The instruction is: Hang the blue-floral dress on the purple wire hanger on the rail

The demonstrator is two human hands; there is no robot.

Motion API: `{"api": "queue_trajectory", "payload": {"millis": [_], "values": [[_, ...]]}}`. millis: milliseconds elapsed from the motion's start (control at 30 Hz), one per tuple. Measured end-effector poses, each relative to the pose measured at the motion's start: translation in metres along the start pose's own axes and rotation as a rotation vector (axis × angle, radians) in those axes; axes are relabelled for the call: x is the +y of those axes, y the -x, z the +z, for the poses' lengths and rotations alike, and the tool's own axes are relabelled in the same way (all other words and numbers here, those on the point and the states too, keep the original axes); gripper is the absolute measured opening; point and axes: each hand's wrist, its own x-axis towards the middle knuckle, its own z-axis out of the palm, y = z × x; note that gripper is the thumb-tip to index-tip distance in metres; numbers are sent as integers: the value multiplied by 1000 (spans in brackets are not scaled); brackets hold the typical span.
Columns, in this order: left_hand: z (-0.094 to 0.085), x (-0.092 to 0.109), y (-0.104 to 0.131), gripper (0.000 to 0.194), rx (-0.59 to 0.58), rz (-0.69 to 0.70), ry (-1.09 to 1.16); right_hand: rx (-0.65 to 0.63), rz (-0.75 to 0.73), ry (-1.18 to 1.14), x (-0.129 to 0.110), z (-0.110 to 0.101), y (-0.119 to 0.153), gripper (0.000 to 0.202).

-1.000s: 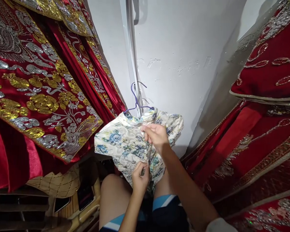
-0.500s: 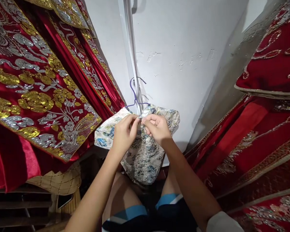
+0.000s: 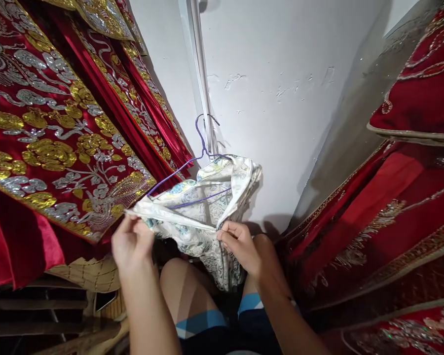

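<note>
A white garment with a blue and yellow floral print [image 3: 192,236] hangs partly on a purple wire hanger [image 3: 170,176], its neckline pulled wide open. The hanger's left arm is bare, while the fabric covers the right one. My left hand [image 3: 133,240] pinches the garment's edge near the hanger's left end. With fingers closed, my right hand [image 3: 239,245] grips the front at the middle of the neckline. The hook of the hanger stands against a pale vertical strip on the wall.
Red cloth with gold and silver sequins [image 3: 55,153] hangs at the left. More red embroidered garments [image 3: 373,222] hang at the right. Behind stands a white wall [image 3: 274,59]. A dark phone-like object [image 3: 105,300] lies at lower left, near wooden slats [image 3: 33,304].
My left hand has moved left and down, drawing the garment's edge off the hanger's left arm. My right hand has come lower with the front, and the neckline has opened.
</note>
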Motion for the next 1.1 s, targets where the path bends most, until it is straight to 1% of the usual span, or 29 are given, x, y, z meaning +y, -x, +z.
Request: {"api": "queue_trajectory", "payload": {"millis": [67, 133, 167, 200, 233, 267, 333, 367, 400, 467, 500, 533, 600, 633, 667, 700, 767, 800, 833, 900, 933, 1033, 1100], "values": [[-10, -29, 17, 27, 75, -204, 82, 10, 38, -32, 1, 3, 7, 23], [-10, -58, 41, 36, 273, -485, 306, 36, 66, -63, 6, 1, 13, 20], [-8, -71, 53, 37, 335, -553, 357, 51, 79, -66, 10, -2, 17, 20], [-5, -82, 64, 35, 347, -589, 388, 65, 90, -60, 15, -7, 20, 20], [-1, -90, 74, 32, 332, -619, 393, 73, 103, -49, 20, -13, 23, 20], [2, -95, 83, 27, 293, -625, 389, 71, 117, -29, 25, -19, 26, 21], [9, -95, 96, 15, 153, -606, 384, 89, 138, 37, 32, -31, 30, 24], [14, -92, 102, 10, 55, -575, 389, 123, 135, 79, 34, -36, 31, 28], [20, -87, 108, 11, -59, -535, 393, 166, 122, 121, 35, -40, 32, 31], [35, -73, 122, 20, -305, -435, 342, 239, 81, 153, 34, -44, 31, 36], [43, -65, 129, 23, -429, -372, 264, 247, 81, 127, 32, -45, 30, 39], [51, -57, 137, 24, -557, -303, 140, 212, 109, 74, 30, -44, 29, 42], [65, -44, 149, 23, -797, -145, -198, 108, 214, -76, 25, -40, 26, 54], [70, -39, 153, 22, -893, -58, -368, 57, 273, -156, 22, -38, 25, 60], [73, -34, 154, 20, -960, 23, -512, 13, 324, -229, 19, -36, 23, 64], [74, -31, 153, 19, -989, 90, -616, -27, 366, -291, 16, -34, 22, 67], [72, -28, 144, 21, -966, 158, -717, -85, 430, -361, 10, -32, 21, 62], [68, -29, 138, 27, -955, 154, -731, -126, 451, -363, 6, -33, 20, 54], [63, -33, 131, 34, -964, 123, -732, -163, 458, -347, 3, -33, 20, 46], [49, -43, 119, 45, -1026, 4, -712, -262, 450, -294, -4, -37, 19, 34], [41, -50, 115, 51, -1071, -80, -704, -317, 437, -267, -8, -39, 17, 30], [16, -69, 113, 64, -1213, -329, -688, -481, 404, -159, -22, -49, 11, 28], [5, -73, 117, 63, -1295, -400, -679, -615, 389, -28, -34, -57, 6, 27]]}}
